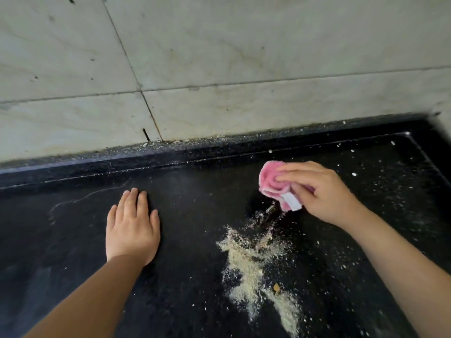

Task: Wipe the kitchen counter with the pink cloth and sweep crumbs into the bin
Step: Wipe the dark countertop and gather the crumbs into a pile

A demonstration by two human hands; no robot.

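Where the pale tiled wall meets it, the black surface runs across the lower half of the view, with a raised ledge along its back edge and a thin groove just inside that. Fine grit lies along the foot of the wall on the ledge.

On the surface, right of centre, a pale heap of crumbs spreads in a ragged streak toward the near edge, and small white flecks are scattered to its right and toward the far right corner.

Both forearms are bare. The left hand lies palm down on the surface to the left of the crumbs, well apart from them, its fingers straight and close together, holding nothing.

The right hand is just beyond the far end of the crumb heap, its fingers curled round the bunched pink cloth. A white label hangs from the cloth's lower edge. Whether the cloth touches the surface cannot be told.
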